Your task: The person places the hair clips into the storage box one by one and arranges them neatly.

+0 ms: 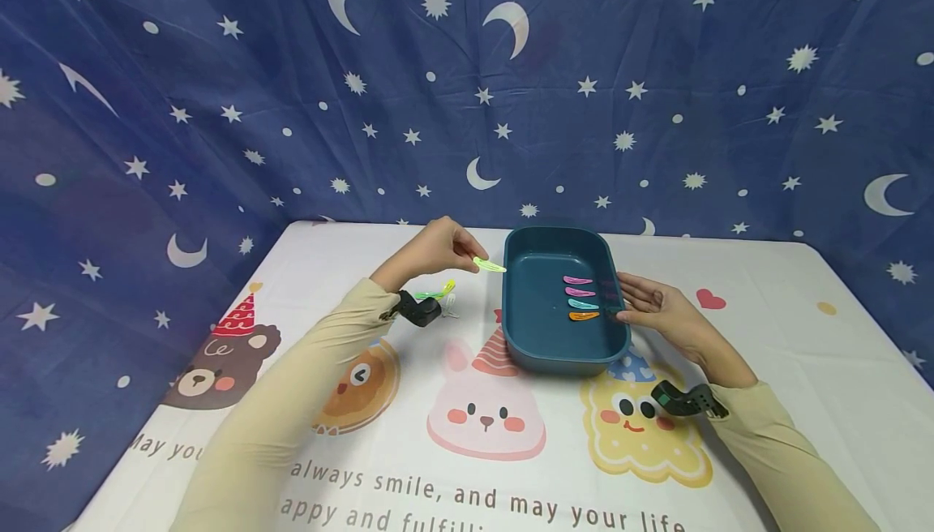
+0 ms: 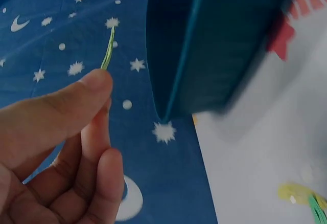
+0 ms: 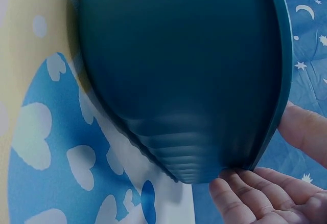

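My left hand (image 1: pixel 447 250) pinches a yellow-green hair clip (image 1: pixel 490 264) between thumb and fingertips, just left of the rim of a dark teal basin (image 1: pixel 514 337). In the left wrist view the same hair clip (image 2: pixel 109 50) points upward from the fingertips. My right hand (image 1: pixel 660 311) holds the basin's right side, its thumb at the rim and its fingers against the outer wall (image 3: pixel 204 106). Inside the basin lie two pink hair clips (image 1: pixel 578 280), a light blue hair clip (image 1: pixel 582 304) and an orange hair clip (image 1: pixel 584 316), one below another.
On the table, behind the left wrist camera (image 1: pixel 419 310), lie green and yellow clips (image 1: pixel 447 289) and white or clear ones (image 1: pixel 450 306), partly hidden. A white cloth with printed cartoon animals (image 1: pixel 485 418) covers the table. Behind it hangs a blue star-and-moon curtain (image 1: pixel 438 110).
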`<control>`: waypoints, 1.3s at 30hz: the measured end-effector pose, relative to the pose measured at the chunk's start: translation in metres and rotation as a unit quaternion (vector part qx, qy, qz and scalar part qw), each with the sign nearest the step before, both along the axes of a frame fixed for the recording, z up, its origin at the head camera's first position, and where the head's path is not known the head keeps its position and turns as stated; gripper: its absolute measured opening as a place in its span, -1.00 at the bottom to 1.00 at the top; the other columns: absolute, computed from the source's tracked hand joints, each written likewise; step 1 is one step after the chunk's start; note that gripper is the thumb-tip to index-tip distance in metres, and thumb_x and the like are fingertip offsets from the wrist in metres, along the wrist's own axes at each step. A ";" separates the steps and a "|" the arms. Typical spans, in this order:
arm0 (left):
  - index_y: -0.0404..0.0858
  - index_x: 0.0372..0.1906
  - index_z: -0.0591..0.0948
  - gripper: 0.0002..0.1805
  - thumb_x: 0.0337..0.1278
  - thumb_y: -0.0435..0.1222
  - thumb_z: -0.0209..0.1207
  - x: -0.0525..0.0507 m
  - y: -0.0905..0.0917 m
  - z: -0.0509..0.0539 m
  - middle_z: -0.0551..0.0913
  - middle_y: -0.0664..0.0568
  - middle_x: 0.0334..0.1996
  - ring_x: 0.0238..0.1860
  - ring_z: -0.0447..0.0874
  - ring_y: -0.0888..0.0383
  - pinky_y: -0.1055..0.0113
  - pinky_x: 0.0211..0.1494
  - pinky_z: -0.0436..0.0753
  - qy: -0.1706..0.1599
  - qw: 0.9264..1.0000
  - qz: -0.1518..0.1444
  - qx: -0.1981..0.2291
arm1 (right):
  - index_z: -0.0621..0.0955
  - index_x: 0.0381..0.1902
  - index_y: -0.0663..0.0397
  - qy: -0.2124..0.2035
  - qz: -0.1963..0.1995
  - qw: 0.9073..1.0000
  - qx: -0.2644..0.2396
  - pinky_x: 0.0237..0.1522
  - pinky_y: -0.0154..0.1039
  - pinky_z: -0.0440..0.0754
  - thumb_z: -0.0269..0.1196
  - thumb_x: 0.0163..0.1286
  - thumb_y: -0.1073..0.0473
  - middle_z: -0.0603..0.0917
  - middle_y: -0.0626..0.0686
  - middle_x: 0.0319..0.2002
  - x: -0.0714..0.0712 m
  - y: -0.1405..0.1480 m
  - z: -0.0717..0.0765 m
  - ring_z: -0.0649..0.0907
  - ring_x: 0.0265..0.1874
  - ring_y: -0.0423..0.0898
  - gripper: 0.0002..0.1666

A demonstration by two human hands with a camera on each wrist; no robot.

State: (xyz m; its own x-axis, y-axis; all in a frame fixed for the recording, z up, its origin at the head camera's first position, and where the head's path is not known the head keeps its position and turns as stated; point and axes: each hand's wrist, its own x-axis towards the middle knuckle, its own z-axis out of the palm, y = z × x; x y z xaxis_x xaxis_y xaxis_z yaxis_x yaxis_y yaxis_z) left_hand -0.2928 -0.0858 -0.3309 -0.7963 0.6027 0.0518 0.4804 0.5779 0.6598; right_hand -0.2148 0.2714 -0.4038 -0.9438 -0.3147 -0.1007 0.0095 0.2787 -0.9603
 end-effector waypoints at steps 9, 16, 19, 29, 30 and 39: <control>-0.29 -0.26 0.74 -0.79 -0.12 -0.43 0.37 -0.004 0.038 0.003 0.76 -0.09 -0.36 -0.42 0.66 0.24 0.48 -0.30 0.61 0.001 1.000 -0.016 -0.009 | 0.00 0.44 0.32 0.000 0.007 1.000 -0.006 0.03 -0.59 0.47 0.22 0.30 0.28 0.04 0.31 0.45 0.000 0.001 0.000 0.10 0.40 0.20 -0.10; -0.29 -0.26 0.74 -0.79 -0.13 -0.42 0.38 -0.004 0.066 0.002 0.76 -0.07 -0.34 -0.37 0.68 0.19 0.48 -0.28 0.62 -0.007 0.999 -0.036 -0.023 | 0.01 0.44 0.33 0.001 0.005 1.000 -0.006 0.03 -0.59 0.47 0.22 0.30 0.28 0.04 0.32 0.45 0.000 0.001 0.000 0.11 0.40 0.19 -0.10; -0.28 -0.26 0.75 -0.79 -0.12 -0.42 0.38 -0.004 0.078 0.001 0.76 -0.06 -0.34 -0.37 0.68 0.21 0.50 -0.29 0.61 -0.007 0.998 -0.046 -0.034 | 0.01 0.44 0.33 0.001 0.004 1.000 -0.004 0.03 -0.59 0.47 0.22 0.30 0.28 0.05 0.32 0.44 0.000 0.001 -0.001 0.13 0.40 0.18 -0.10; -0.28 -0.28 0.75 -0.82 -0.09 -0.41 0.36 -0.003 0.108 -0.009 0.77 -0.05 -0.32 -0.32 0.69 0.18 0.54 -0.27 0.61 0.004 0.994 -0.083 -0.068 | 0.01 0.44 0.32 0.001 0.001 1.000 0.001 0.03 -0.59 0.46 0.22 0.30 0.26 0.06 0.31 0.44 0.000 0.001 -0.002 0.11 0.40 0.19 -0.10; -0.28 -0.28 0.75 -0.82 -0.09 -0.41 0.36 -0.002 0.111 -0.010 0.77 -0.06 -0.32 -0.32 0.69 0.18 0.54 -0.27 0.61 0.004 0.994 -0.086 -0.072 | 0.01 0.44 0.31 0.002 0.001 1.000 0.001 0.03 -0.59 0.46 0.22 0.30 0.26 0.06 0.31 0.44 0.000 0.000 -0.002 0.11 0.40 0.20 -0.10; -0.27 -0.30 0.75 -0.84 -0.08 -0.39 0.36 0.001 0.132 -0.019 0.77 -0.04 -0.33 -0.34 0.67 0.21 0.57 -0.32 0.57 0.010 0.989 -0.103 -0.102 | 0.00 0.44 0.32 0.003 0.001 1.000 0.000 0.04 -0.59 0.46 0.19 0.32 0.29 0.06 0.32 0.44 0.000 0.000 -0.002 0.11 0.39 0.21 -0.12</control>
